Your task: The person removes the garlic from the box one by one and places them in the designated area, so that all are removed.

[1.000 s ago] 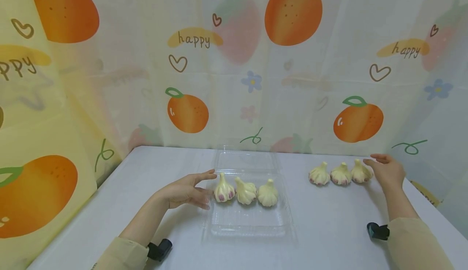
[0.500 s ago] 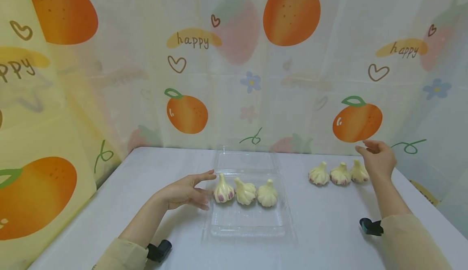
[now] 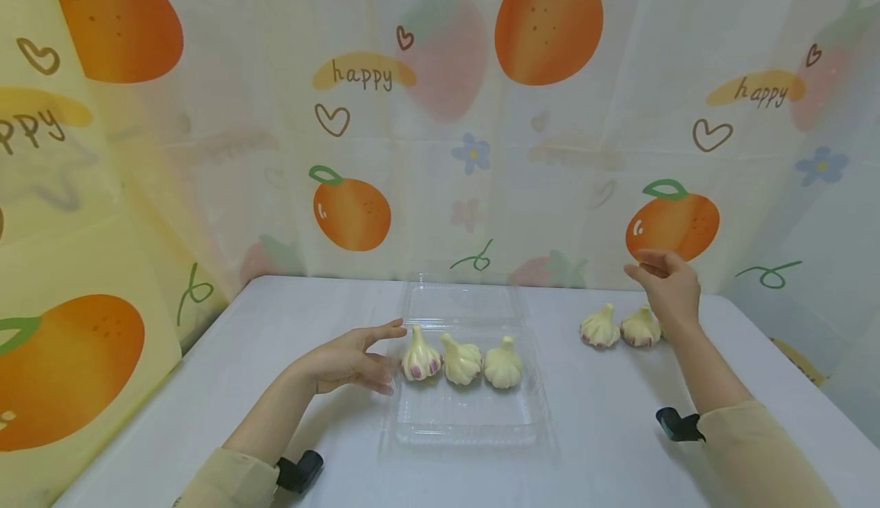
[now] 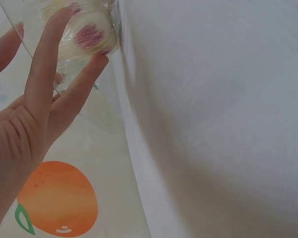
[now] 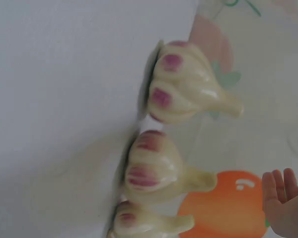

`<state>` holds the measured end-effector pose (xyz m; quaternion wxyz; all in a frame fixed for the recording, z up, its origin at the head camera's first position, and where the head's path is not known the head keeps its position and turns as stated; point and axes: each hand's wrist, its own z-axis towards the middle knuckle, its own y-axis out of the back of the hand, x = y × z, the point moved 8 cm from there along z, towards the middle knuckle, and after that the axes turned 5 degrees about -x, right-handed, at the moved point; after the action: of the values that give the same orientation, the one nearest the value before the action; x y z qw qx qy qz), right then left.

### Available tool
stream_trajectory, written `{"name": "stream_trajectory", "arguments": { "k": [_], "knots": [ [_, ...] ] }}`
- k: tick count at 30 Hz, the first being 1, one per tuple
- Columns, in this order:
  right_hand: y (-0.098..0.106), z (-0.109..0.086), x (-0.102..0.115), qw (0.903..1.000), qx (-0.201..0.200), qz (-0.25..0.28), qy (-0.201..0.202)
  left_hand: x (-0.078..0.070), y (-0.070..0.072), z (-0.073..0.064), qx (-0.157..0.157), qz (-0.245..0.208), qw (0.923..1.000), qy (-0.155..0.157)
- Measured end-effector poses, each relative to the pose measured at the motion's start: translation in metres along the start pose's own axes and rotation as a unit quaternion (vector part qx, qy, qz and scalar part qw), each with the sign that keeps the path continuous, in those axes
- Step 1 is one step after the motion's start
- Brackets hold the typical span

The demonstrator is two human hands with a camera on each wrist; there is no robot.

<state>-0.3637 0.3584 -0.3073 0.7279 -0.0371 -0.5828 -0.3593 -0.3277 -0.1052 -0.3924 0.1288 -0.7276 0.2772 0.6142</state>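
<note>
A clear plastic clamshell box [image 3: 467, 414] lies with its lid folded back, and three garlic bulbs [image 3: 462, 360] stand in a row inside it. My left hand [image 3: 349, 357] is at the box's left side, fingers extended; in the left wrist view its fingertips [image 4: 100, 60] touch the clear wall beside a purple-marked bulb. Over the table's right part, my right hand [image 3: 668, 292] hovers with loosely bent fingers and nothing held. Below it stands another row of garlic bulbs [image 3: 600, 328]; the hand hides the rightmost one in the head view, while the right wrist view shows three garlic bulbs [image 5: 154, 163].
The white table [image 3: 605, 416] ends against a fruit-print curtain [image 3: 550, 149] at the back, with a yellow printed sheet [image 3: 76, 248] at the left. The box's transparent lid [image 3: 462, 302] lies toward the back edge. Black wrist devices [image 3: 300, 471] sit by both sleeves.
My right hand has risen from beside the rightmost bulb of the right row and moved left above that row. My left hand, the box and the bulbs have stayed put.
</note>
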Motion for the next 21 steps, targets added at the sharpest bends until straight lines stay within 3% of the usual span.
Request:
{"name": "stream_trajectory", "arguments": {
  "k": [9,21],
  "knots": [
    [-0.026,-0.017,0.022,0.9963,0.079,-0.002,0.034,-0.001,0.0,0.0,0.0,0.001,1.0,-0.002],
    [-0.052,-0.039,0.047,0.9872,0.138,0.008,0.079,0.0,0.001,0.0,-0.001,0.006,1.0,-0.003]
  ]
}}
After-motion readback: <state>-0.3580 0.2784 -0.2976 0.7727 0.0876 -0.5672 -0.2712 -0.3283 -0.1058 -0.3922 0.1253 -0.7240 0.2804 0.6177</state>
